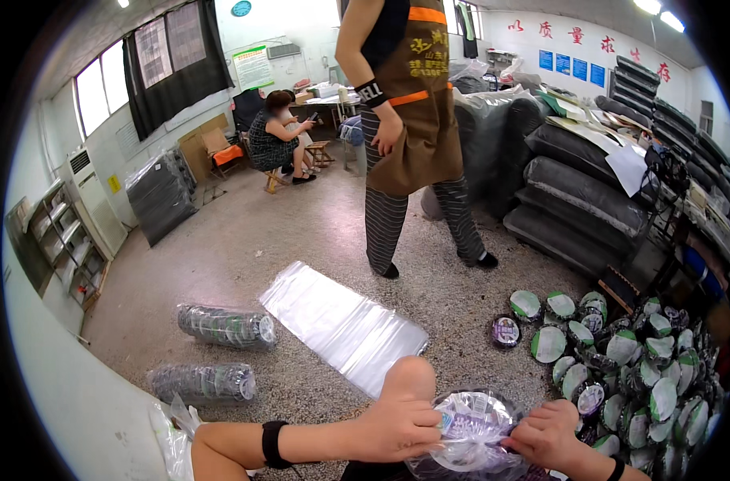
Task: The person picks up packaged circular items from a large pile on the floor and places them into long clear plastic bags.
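Note:
In front of my lap is a clear plastic bag point(471, 455) with a round dark pack with a purple and white label point(479, 407) showing at its end. My left hand point(401, 425) is closed on the left side of the bag's gathered plastic. From the other side my right hand point(545, 433) pinches the same plastic, fingers bent in toward the middle. The lower part of the bag runs out of view. Close beyond my left hand, a stack of flat clear bags point(345, 325) lies on the floor.
Two filled bags, a farther wrapped roll point(227, 326) and a nearer wrapped roll point(204, 382), lie at left. A heap of round packs point(622, 349) covers the floor at right. A person in a brown apron point(421, 104) stands ahead; another person point(273, 140) sits farther back. Dark wrapped cushions point(577, 200) are piled at right.

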`<state>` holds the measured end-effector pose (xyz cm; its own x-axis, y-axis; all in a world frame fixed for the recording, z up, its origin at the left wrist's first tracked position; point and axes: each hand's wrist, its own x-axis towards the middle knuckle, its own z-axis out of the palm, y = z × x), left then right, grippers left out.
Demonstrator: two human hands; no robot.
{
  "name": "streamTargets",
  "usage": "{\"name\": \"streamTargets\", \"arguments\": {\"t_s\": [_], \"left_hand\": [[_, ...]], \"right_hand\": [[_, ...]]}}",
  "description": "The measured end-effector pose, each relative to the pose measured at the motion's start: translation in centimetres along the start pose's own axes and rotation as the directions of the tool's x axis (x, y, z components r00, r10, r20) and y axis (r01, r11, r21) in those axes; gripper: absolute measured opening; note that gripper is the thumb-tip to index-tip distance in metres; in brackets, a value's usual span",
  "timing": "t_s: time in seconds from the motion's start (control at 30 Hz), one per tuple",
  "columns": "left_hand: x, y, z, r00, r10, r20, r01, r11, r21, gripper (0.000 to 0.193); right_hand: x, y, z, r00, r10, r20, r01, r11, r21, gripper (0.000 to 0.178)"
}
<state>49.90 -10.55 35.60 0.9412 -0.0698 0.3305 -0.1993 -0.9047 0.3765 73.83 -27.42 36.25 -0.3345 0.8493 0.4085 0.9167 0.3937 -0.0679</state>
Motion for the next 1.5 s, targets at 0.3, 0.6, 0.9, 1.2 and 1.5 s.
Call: {"name": "streamTargets", "arguments": {"t_s": [0.3,0.6,0.9,1.2,1.5], "left_hand": [[3.7,2.4,0.9,0.883,-0.297,0.363,0.444,0.275,-0.853,0.021],[4.3,2.6,1.4,0.861,-0.437,0.259,0.396,0.258,-0.881,0.019],[5.8,0.5,0.2,0.814,-0.391,0.429,0.439,-0.069,-0.896,0.021],[7.7,0.7,0.5,0.932,0.022,-0.363,0.039,0.986,0.162,0.027],[5.7,2.2,-0.3,0.975,0.222,0.015,-0.222,0.973,0.069,0.015]], "right_hand": [[3.1,-1.9,-1.9,0.98,0.099,-0.175,-0.073,0.986,0.148,0.027],[3.6,-1.4,-2.1,0.927,0.301,0.224,-0.366,0.598,0.713,0.012],[2.7,-4.0,-4.1,0.98,0.083,-0.18,-0.058,0.988,0.14,0.018],[2.3,-4.0,0.5,0.835,0.517,-0.186,-0.321,0.734,0.599,0.019],[2.0,0.3,0.6,0.956,0.29,-0.039,-0.273,0.932,0.239,0.016]]}}
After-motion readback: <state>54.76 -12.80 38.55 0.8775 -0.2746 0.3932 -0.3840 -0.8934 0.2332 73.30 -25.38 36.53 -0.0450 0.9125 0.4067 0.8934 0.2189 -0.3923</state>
